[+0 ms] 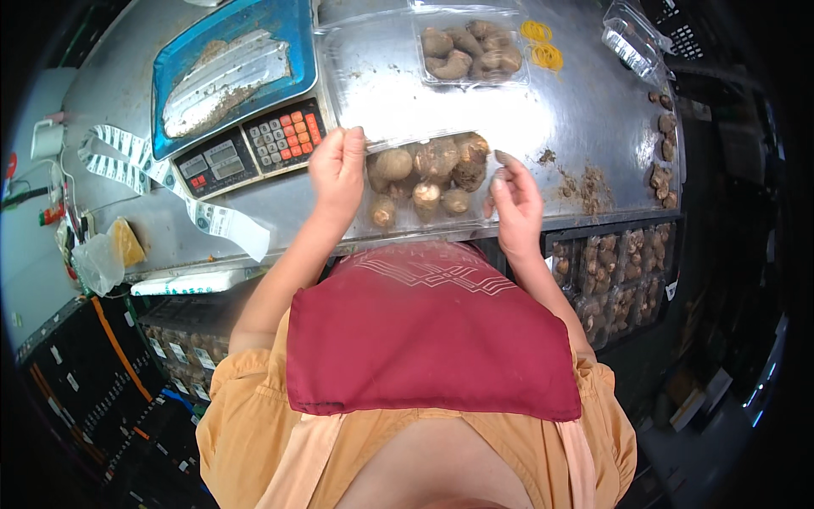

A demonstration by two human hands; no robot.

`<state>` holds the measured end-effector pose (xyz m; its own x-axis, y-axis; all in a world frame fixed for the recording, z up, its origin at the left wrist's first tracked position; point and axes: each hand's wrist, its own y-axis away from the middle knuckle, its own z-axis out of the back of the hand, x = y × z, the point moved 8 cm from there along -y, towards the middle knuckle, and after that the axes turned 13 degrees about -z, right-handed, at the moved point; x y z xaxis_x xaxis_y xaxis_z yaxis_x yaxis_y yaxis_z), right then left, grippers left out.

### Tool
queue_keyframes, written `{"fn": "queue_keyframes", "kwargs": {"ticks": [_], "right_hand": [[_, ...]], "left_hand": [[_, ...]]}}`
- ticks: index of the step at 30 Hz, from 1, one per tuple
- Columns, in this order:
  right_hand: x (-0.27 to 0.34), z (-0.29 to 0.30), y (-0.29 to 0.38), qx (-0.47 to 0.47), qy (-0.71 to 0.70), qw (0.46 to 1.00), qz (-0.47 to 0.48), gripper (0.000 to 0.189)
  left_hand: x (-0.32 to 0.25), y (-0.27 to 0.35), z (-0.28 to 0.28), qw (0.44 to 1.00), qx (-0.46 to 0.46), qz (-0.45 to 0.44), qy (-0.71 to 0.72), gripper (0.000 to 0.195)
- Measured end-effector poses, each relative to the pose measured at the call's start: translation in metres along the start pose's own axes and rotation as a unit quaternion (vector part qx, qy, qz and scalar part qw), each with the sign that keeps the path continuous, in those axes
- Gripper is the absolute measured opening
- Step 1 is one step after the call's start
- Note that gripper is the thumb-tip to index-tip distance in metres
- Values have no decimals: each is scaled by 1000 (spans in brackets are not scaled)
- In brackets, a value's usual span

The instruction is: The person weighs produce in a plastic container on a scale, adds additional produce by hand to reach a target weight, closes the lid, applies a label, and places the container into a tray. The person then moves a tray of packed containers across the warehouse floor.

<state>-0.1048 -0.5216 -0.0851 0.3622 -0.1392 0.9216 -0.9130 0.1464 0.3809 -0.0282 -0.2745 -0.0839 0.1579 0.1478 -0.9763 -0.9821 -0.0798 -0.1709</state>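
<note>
Right before me on the metal table lies a clear plastic clamshell box [407, 226] filled with brown taro-like tubers [435, 159], some with pale cut ends. The lid [407, 95] is raised and folded back along the far side. My left hand [337, 172] pinches the clear plastic at the left end of that fold, thumb on top. At the right side of the box is my right hand [516, 200], thumb and fingers curled beside the rim. Whether it grips the plastic is hard to see.
Beyond stands another clear box of tubers [470, 51], beside yellow rubber bands [540, 48]. At left sit a scale with a blue tray [299, 83] and a label strip [235, 229]. Loose tubers [664, 137] line the right edge; crates of packed boxes [613, 273] stand below.
</note>
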Motion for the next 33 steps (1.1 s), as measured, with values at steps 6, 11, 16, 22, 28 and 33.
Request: {"fn": "queue_keyframes", "kwargs": {"ticks": [6, 11, 16, 22, 28, 33], "right_hand": [[-35, 8, -13, 4, -23, 994, -103, 30], [-45, 8, -12, 10, -41, 993, -112, 31], [-5, 4, 3, -11, 8, 1000, -15, 29], [-49, 5, -11, 15, -4, 993, -120, 30], [-16, 3, 0, 1, -55, 998, 11, 28], [-54, 4, -17, 16, -3, 991, -131, 26]], "left_hand": [[50, 10, -6, 994, 39, 102, 4, 32], [54, 14, -10, 997, 35, 61, 1, 31], [-13, 3, 6, 999, -2, -3, -53, 34], [53, 17, -2, 993, 33, 105, -43, 36], [40, 19, 1, 994, 20, 105, -10, 35], [53, 20, -4, 980, 25, 196, 5, 35]]}}
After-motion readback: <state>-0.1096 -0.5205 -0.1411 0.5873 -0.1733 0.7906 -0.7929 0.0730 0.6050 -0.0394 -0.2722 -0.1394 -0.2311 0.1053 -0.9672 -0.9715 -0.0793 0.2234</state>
